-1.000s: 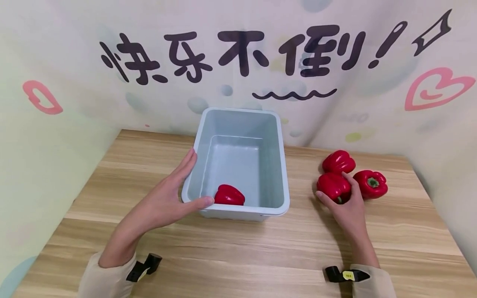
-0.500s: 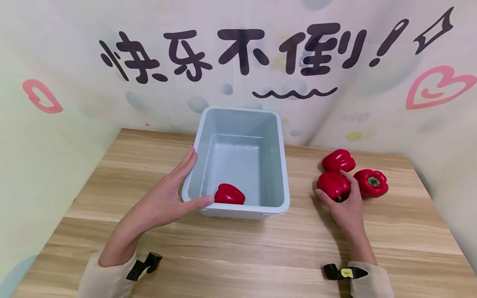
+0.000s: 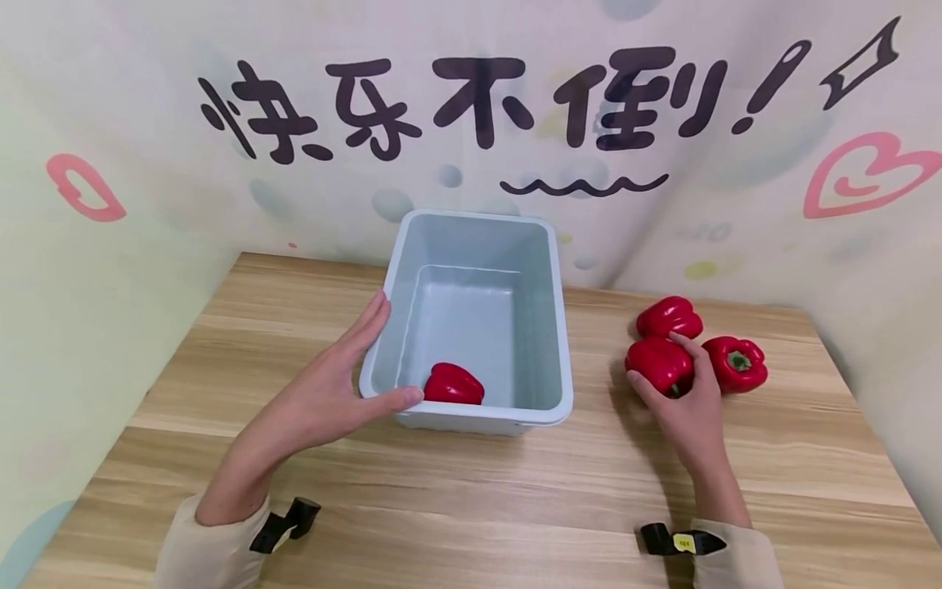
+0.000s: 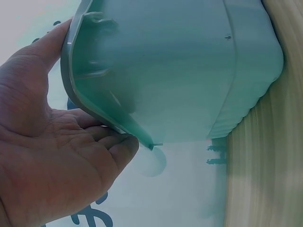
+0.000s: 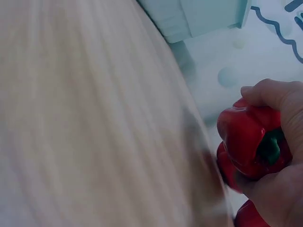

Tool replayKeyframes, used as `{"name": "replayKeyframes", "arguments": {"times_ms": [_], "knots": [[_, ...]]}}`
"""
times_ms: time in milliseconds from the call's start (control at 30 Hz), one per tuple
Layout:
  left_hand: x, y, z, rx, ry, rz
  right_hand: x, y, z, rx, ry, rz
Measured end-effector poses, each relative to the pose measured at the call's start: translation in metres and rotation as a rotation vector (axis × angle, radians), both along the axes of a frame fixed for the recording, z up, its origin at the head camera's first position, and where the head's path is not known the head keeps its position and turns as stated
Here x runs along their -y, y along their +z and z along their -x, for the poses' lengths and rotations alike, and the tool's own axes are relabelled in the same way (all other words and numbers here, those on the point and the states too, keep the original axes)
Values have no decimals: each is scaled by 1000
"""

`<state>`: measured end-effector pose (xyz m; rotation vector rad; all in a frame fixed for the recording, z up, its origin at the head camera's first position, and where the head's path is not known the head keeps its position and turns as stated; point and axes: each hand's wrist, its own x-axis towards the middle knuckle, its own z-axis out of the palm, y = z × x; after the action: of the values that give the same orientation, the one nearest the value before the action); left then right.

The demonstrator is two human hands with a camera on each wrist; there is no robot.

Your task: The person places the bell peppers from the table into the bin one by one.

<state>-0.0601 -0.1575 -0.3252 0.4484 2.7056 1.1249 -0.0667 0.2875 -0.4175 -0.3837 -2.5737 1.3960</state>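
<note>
In the head view, my left hand (image 3: 324, 401) holds the near left corner of a light blue plastic bin (image 3: 471, 327). Its thumb lies over the front rim, and its fingers reach along the left side; the left wrist view shows fingertips (image 4: 124, 146) under the rim. One red bell pepper (image 3: 452, 384) lies inside, at the bin's front. To the right, my right hand (image 3: 692, 417) grips another red bell pepper (image 3: 653, 364) between thumb and fingers. Its green stem (image 5: 270, 147) faces the palm in the right wrist view.
Behind the gripped pepper lies a red bell pepper (image 3: 668, 316), and a further one (image 3: 746, 364) sits to its right, stem showing. The wood-grain table (image 3: 471, 507) ends at a printed cloth backdrop (image 3: 471, 106) just behind the bin.
My right hand has shifted very slightly while keeping its grip on the pepper. The left hand, the bin and the other peppers stay as they were.
</note>
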Motion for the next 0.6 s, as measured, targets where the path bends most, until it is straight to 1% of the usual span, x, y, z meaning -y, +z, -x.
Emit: {"name": "replayKeyframes", "arguments": {"times_ms": [267,600], "knots": [[0,2,-1,11,6,8,5,20,1,-54,25,27],[1,1,-1,3,3,10,15,43,-1,-120,108,55]]}}
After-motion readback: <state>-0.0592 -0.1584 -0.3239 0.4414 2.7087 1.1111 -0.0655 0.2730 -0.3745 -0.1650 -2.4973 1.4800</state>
